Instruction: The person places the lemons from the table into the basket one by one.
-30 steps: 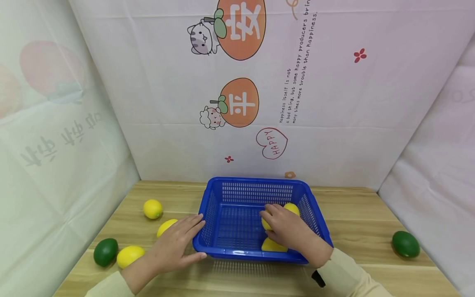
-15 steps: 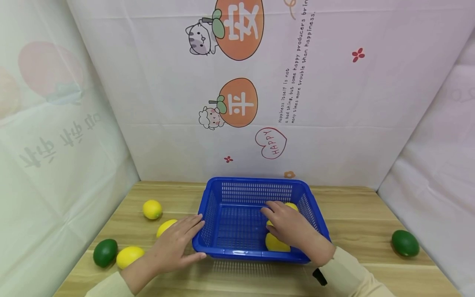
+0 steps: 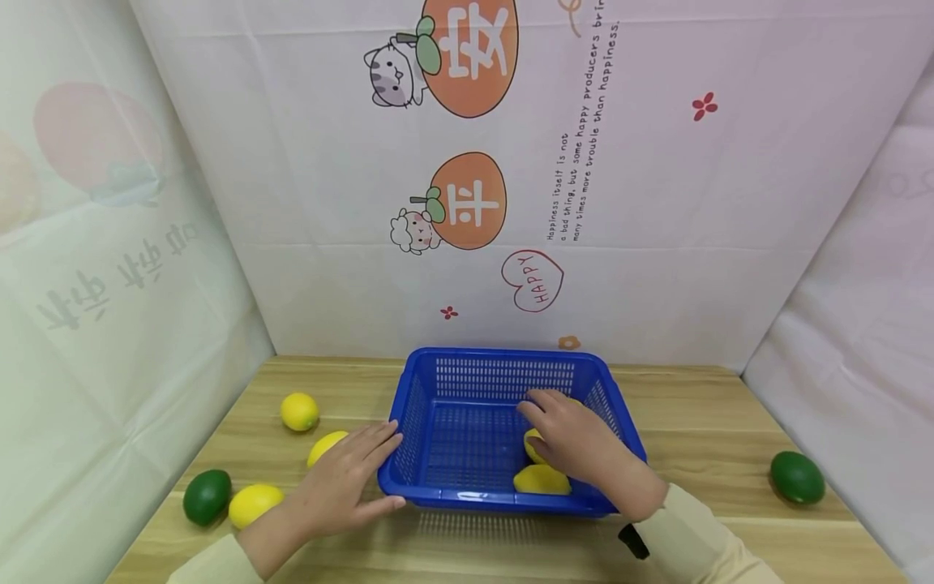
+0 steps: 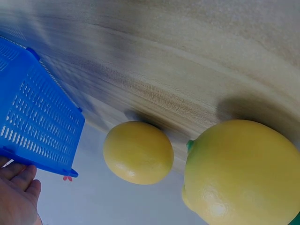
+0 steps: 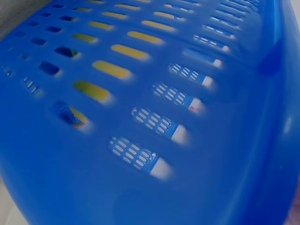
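A blue plastic basket (image 3: 467, 438) with slotted walls stands on the wooden table. Inside it on the right lie several yellow lemons, including one lemon (image 3: 541, 480) by the near wall. My right hand (image 3: 572, 434) reaches over the near right rim, fingers and thumb curled round another lemon (image 3: 534, 446); the palm hides part of it. Behind the hand, a further lemon (image 3: 576, 402) barely shows. My left hand (image 3: 346, 483) rests with extended fingers on the basket's left rim, also seen in the left wrist view. Through the slots in the right wrist view, yellow shows.
Left of the basket are a lemon (image 3: 299, 412), a second lemon (image 3: 326, 446) behind the left hand, and a third lemon (image 3: 255, 506) beside a dark green oval fruit (image 3: 207, 497). Another green fruit (image 3: 798, 478) lies far right. Printed white cloth (image 3: 328, 203) encloses the table.
My right hand has shifted slightly right inside the basket, and the lemon under it has moved right too. The near-wall lemon has turned and shows more. The left hand stays put.
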The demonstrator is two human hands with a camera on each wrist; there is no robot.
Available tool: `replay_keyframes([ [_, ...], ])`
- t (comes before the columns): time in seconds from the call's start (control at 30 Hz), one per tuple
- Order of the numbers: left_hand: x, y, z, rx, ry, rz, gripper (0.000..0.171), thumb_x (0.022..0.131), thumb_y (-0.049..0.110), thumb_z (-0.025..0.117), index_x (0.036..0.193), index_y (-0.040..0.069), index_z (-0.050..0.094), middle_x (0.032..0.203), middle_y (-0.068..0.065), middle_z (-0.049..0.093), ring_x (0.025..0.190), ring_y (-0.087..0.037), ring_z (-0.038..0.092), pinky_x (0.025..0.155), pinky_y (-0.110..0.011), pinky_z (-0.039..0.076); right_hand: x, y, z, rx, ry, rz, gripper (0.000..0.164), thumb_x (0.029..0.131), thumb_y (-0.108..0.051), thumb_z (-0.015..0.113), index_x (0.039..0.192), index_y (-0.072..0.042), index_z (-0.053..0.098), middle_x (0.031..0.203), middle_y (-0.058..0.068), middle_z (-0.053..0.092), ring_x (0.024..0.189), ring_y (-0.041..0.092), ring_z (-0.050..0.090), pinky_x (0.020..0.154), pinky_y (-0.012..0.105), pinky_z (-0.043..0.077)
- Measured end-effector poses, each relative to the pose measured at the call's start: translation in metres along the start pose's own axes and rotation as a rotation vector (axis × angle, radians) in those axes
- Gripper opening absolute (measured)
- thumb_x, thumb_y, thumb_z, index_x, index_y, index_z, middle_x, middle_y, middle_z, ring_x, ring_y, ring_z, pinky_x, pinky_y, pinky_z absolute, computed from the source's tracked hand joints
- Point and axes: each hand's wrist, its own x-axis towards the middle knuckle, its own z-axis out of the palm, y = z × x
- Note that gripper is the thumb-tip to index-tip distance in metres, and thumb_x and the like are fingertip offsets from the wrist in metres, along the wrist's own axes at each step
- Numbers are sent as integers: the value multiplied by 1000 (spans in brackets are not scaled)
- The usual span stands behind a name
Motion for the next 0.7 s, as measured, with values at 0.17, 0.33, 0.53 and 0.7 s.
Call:
replay_keyframes([
  [0.17,0,0,-1,-4,1,1,77,89,60,58,132,-3,56,141,-19,49,128,-35,48,102,-52,42,-1,3,-5,-7,21,-6,45,77,-18,83,114,-2,63,114,17,62,104,32,62,87,42,54],
  [0.33,0,-1,0,-6,8,12,77,89,61,58,132,-4,56,141,-20,49,127,-36,48,101,-52,42,-3,6,-11,-12,20,26,46,78,-18,82,116,-2,62,117,17,62,108,33,61,91,45,52],
  [0.53,0,-1,0,2,14,18,77,89,61,57,132,-3,56,141,-19,49,128,-35,48,102,-51,42,-5,11,-17,-21,39,40,46,78,-17,83,116,-2,62,117,18,62,109,34,60,93,46,51],
  [0.7,0,-2,0,3,21,25,77,89,61,56,132,-3,57,140,-20,50,127,-36,49,102,-51,42,-6,15,-20,-30,61,41,47,76,-16,83,115,-2,61,116,19,62,107,35,61,92,49,51],
])
